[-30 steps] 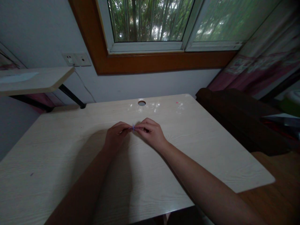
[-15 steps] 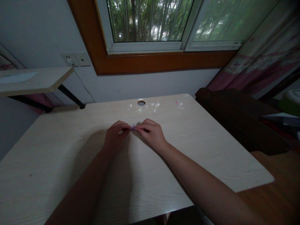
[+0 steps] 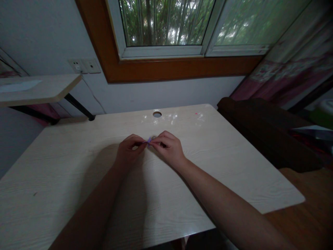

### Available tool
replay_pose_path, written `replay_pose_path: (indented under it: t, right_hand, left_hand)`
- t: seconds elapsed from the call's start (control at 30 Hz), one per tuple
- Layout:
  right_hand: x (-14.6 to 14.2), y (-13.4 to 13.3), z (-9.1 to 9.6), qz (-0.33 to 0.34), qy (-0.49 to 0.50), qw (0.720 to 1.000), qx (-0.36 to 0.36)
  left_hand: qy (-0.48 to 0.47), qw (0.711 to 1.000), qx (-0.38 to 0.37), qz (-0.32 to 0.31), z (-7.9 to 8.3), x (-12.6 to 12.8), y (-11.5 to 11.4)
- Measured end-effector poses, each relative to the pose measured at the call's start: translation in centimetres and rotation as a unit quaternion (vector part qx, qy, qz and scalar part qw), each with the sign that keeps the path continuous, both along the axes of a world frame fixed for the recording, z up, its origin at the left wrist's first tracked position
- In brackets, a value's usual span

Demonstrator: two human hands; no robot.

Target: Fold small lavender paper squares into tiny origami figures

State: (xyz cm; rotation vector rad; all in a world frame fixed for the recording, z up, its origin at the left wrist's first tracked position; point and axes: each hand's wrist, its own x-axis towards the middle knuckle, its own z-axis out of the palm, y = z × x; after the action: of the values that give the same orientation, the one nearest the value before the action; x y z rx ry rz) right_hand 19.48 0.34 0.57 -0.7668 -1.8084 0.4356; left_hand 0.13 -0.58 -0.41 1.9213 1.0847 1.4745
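Note:
A tiny purple piece (image 3: 148,140), too small to name for sure, is pinched between the fingertips of both my hands just above the pale wooden desk (image 3: 78,163). My left hand (image 3: 128,151) is closed, thumb and forefinger pressed on the piece's left end. My right hand (image 3: 168,147) is closed too, its fingers curled and pinching the right end. Both forearms reach in from the bottom edge of the view.
A round cable hole (image 3: 157,114) is cut near the desk's far edge. A second desktop (image 3: 39,88) stands at the left under wall sockets (image 3: 84,66). A dark sofa arm (image 3: 265,128) borders the desk's right side. A window (image 3: 166,24) is above.
The hands stay in the same place; the fingertips shifted slightly on the purple piece, which now shows a little more between them.

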Motion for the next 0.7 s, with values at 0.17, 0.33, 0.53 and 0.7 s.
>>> replay_pose_path:
  t: [0.17,0.33,0.53,0.7]
  right_hand:
    - [-0.05,-0.17,0.2,0.006,0.02,0.999,-0.027]
    - [-0.19,-0.28,0.28,-0.008,0.046,0.996,-0.075]
    - [-0.1,-0.06,0.23,-0.005,0.051,0.994,-0.092]
    - [0.03,0.29,-0.01,0.013,0.039,0.996,-0.083]
  left_hand:
    - [-0.018,1.0,-0.016,-0.011,0.1,0.11,-0.16]
    - [0.002,1.0,0.005,0.0,-0.02,0.04,-0.19]
    - [0.094,0.993,0.058,0.031,0.54,-0.12,-0.31]
    - [0.11,0.991,0.07,0.037,0.73,-0.21,-0.39]
